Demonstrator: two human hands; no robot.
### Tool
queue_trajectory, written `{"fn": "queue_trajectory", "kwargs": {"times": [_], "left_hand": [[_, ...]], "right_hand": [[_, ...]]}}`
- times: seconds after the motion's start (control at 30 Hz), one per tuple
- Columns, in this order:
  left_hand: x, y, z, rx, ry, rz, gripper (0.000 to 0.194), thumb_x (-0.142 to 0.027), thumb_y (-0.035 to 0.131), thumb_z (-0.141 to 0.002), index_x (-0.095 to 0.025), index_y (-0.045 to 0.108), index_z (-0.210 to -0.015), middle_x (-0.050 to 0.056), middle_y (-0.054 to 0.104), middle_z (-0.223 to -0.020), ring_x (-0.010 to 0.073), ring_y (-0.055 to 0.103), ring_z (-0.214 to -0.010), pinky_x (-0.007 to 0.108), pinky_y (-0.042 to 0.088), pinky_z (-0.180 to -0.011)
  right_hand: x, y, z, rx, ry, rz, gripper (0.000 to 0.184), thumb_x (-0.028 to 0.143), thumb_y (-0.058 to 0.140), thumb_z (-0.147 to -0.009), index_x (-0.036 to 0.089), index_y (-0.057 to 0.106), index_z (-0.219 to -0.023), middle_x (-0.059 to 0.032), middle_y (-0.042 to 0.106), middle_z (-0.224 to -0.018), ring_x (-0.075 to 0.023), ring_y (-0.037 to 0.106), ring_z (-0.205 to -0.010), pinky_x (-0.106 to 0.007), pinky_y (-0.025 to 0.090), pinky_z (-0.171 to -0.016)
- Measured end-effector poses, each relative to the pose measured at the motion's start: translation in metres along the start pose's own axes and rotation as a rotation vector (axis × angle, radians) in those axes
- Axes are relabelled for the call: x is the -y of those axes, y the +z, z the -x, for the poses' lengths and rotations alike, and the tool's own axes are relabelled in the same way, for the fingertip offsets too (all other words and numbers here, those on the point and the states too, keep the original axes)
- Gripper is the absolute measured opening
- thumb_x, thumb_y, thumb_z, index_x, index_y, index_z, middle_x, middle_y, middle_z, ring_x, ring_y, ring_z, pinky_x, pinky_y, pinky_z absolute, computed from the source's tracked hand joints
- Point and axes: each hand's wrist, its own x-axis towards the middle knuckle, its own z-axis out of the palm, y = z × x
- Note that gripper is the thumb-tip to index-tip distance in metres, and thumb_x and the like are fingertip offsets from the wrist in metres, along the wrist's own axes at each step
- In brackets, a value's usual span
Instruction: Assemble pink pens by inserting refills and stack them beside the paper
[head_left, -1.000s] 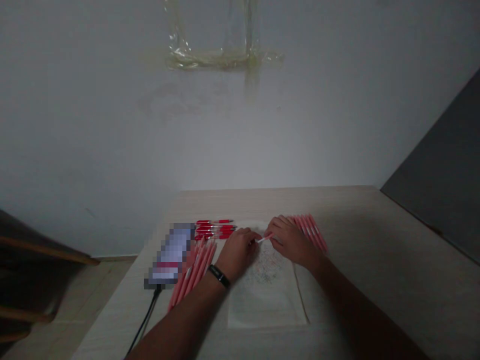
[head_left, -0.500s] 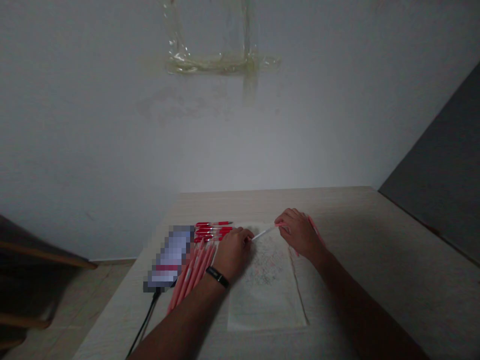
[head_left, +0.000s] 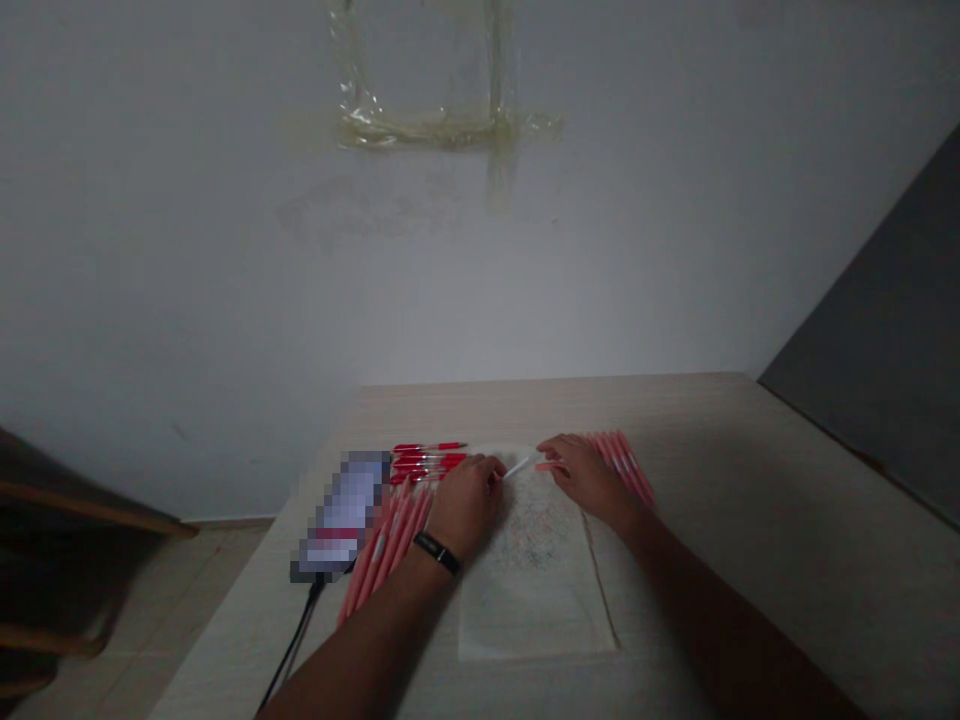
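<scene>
My left hand [head_left: 469, 503] is closed around the near end of a thin white pen refill [head_left: 517, 467], over a scribbled sheet of paper [head_left: 536, 580]. My right hand [head_left: 589, 475] pinches a pink pen barrel [head_left: 551, 466] whose open end meets the refill's tip. A row of pink pens [head_left: 626, 465] lies just right of my right hand. Another fan of pink pens [head_left: 386, 545] lies left of my left wrist, which wears a dark band. A few red pens [head_left: 427, 460] lie beyond my left hand.
A phone [head_left: 341, 515] with a cable [head_left: 289, 650] running off the front edge lies at the table's left. The pale wooden table [head_left: 750, 520] stands against a white wall bearing old tape marks [head_left: 442, 125]. A dark panel [head_left: 892, 350] leans at the right.
My right hand had drawn the barrel away to the right, baring the white refill; now it has come back toward my left hand. The row of pink pens behind it shows again.
</scene>
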Motion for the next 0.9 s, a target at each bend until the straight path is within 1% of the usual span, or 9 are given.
{"fn": "queue_trajectory", "kwargs": {"times": [0.27, 0.47, 0.6, 0.77, 0.9], "left_hand": [[0.0, 0.001, 0.0, 0.017, 0.009, 0.015, 0.02, -0.013, 0.055, -0.085, -0.019, 0.07, -0.095, 0.006, 0.07, -0.092, 0.0175, 0.063, -0.085, 0.026, 0.044, -0.074], [0.002, 0.001, 0.0, 0.006, 0.024, 0.013, 0.02, -0.013, 0.055, -0.086, -0.02, 0.07, -0.095, 0.006, 0.07, -0.092, 0.0174, 0.064, -0.085, 0.027, 0.044, -0.075], [0.001, 0.001, 0.0, 0.01, 0.011, 0.013, 0.021, -0.012, 0.055, -0.085, -0.019, 0.071, -0.097, 0.006, 0.071, -0.094, 0.0176, 0.064, -0.086, 0.026, 0.045, -0.075], [-0.003, -0.002, 0.001, 0.0, 0.025, 0.017, 0.021, -0.01, 0.055, -0.083, -0.019, 0.071, -0.094, 0.006, 0.07, -0.092, 0.018, 0.063, -0.086, 0.027, 0.045, -0.076], [-0.004, -0.003, 0.001, 0.009, 0.031, 0.008, 0.023, -0.01, 0.054, -0.083, -0.019, 0.071, -0.095, 0.007, 0.071, -0.093, 0.0177, 0.064, -0.086, 0.026, 0.045, -0.076]], "right_hand": [[-0.002, -0.003, 0.0, -0.007, -0.014, 0.05, 0.036, -0.002, 0.059, -0.074, 0.018, 0.066, -0.104, -0.0067, 0.069, -0.1, -0.0217, 0.061, -0.097, -0.037, 0.045, -0.09], [-0.003, -0.005, 0.002, 0.003, 0.007, 0.076, 0.041, -0.003, 0.058, -0.072, 0.017, 0.065, -0.106, -0.0064, 0.068, -0.099, -0.0212, 0.06, -0.094, -0.036, 0.045, -0.089], [-0.005, -0.002, 0.001, -0.003, 0.014, 0.054, 0.04, -0.002, 0.059, -0.074, 0.018, 0.066, -0.107, -0.0049, 0.068, -0.094, -0.0206, 0.061, -0.091, -0.036, 0.045, -0.088], [-0.005, 0.007, -0.003, -0.071, 0.034, -0.02, 0.042, 0.0, 0.06, -0.078, 0.019, 0.064, -0.115, -0.0043, 0.069, -0.096, -0.02, 0.062, -0.092, -0.036, 0.046, -0.089], [-0.002, 0.01, -0.005, -0.065, 0.035, -0.027, 0.041, 0.002, 0.062, -0.079, 0.021, 0.063, -0.116, -0.0042, 0.07, -0.097, -0.0203, 0.062, -0.094, -0.037, 0.046, -0.089]]}}
